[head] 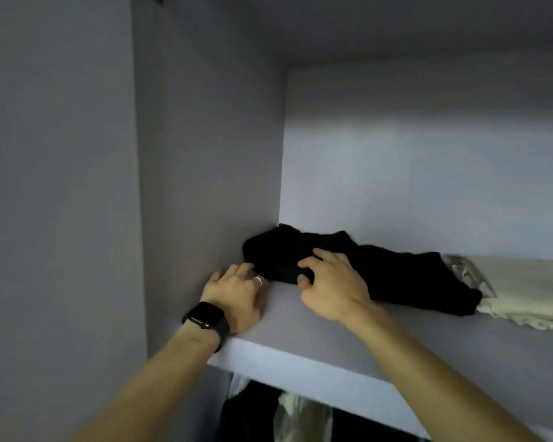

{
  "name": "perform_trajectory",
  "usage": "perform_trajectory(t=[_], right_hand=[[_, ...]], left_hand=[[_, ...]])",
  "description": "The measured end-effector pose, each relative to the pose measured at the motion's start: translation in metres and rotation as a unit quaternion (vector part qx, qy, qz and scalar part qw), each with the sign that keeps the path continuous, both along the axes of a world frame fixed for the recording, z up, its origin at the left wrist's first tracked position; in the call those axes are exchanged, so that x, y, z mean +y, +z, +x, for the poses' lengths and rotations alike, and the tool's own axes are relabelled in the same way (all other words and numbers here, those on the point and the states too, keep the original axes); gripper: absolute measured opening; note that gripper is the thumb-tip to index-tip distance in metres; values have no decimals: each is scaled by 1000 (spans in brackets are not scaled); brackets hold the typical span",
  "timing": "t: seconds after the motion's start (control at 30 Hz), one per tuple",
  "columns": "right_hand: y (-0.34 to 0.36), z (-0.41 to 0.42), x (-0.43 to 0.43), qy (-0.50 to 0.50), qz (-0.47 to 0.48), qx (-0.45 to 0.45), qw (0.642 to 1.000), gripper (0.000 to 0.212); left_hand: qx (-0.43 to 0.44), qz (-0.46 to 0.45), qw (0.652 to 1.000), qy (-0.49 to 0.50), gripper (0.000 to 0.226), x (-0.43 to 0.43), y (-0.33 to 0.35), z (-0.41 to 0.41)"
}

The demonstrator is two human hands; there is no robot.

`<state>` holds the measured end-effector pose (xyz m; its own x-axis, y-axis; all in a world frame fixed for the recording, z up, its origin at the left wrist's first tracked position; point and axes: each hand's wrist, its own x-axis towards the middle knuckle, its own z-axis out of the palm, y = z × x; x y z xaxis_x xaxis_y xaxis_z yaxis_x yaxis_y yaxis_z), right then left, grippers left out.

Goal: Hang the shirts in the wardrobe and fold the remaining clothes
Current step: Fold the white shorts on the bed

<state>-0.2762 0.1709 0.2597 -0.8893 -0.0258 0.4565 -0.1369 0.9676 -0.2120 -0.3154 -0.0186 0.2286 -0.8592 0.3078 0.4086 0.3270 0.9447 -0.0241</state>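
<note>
A black folded garment (pixel 396 275) lies on the wardrobe's upper shelf (pixel 300 346), pushed into the back left corner. My right hand (pixel 332 285) rests on its front left part, fingers curled onto the cloth and thumb at its front edge. Beside the garment's left end my left hand (pixel 237 291), with a ring and a black watch, touches the cloth with its fingertips. To the right of the black garment lies a pale green folded garment (pixel 524 291), its left edge under the black one.
The wardrobe's grey side wall (pixel 205 154) stands close on the left and the back wall (pixel 428 170) behind the shelf. Below the shelf, dark and light clothes (pixel 268 413) hang in the compartment.
</note>
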Motion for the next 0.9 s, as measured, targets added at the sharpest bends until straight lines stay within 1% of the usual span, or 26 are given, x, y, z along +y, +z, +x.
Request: perform_trajectory(t=[0.03, 0.07, 0.1, 0.13, 0.17, 0.2, 0.23, 0.3, 0.37, 0.4, 0.47, 0.53, 0.63, 0.67, 0.7, 0.77, 0.8, 0.83, 0.9], right_hand=[[-14, 25, -8, 24, 9, 21, 999, 46], [-19, 38, -9, 45, 14, 48, 998, 45], [-45, 69, -26, 84, 13, 57, 995, 44], [-55, 82, -28, 105, -5, 92, 990, 42], [-80, 106, -39, 139, -19, 112, 984, 41], [-96, 124, -45, 170, -39, 132, 976, 40], [-120, 152, -62, 211, -40, 142, 966, 40], [-155, 192, -87, 264, -38, 141, 953, 39], [-181, 230, -113, 325, -55, 133, 935, 36], [-197, 264, -143, 375, -61, 113, 918, 35], [-217, 303, -174, 434, -63, 86, 895, 35], [-234, 359, -223, 507, -67, 57, 858, 33], [-247, 426, -297, 582, -48, 17, 811, 27], [-248, 452, -326, 611, -29, -9, 791, 27], [-249, 460, -343, 622, -15, -20, 782, 28], [-249, 488, -395, 656, 6, -38, 753, 31], [-248, 497, -414, 663, 16, -41, 747, 34], [-249, 515, -446, 683, 28, -48, 728, 35], [-253, 539, -492, 712, 42, -51, 699, 37]], left_hand=[[6, 15, 1000, 23, 43, -9, -13, 37], [32, 29, 999, 27, 46, -12, -14, 58], [49, 25, 996, 66, 51, -29, -38, 105], [63, 25, 995, 71, 53, -33, -41, 124], [77, 36, 992, 93, 50, -48, -61, 164], [69, 37, 991, 110, 45, -56, -72, 192], [46, 50, 986, 151, 42, -73, -91, 237], [20, 79, 975, 207, 38, -96, -121, 306], [18, 99, 960, 260, 34, -116, -150, 368], [-10, 99, 944, 314, 32, -133, -167, 422], [-41, 108, 924, 365, 31, -153, -189, 479], [-77, 111, 881, 453, 32, -187, -205, 552], [-86, 76, 819, 563, 37, -244, -213, 638], [-95, 75, 791, 600, 37, -266, -215, 672], [-100, 72, 776, 618, 38, -280, -213, 685], [-111, 71, 733, 668, 38, -312, -211, 730], [-115, 74, 717, 684, 38, -324, -210, 744], [-120, 77, 691, 709, 38, -341, -212, 772], [-126, 88, 654, 740, 38, -365, -217, 809]])
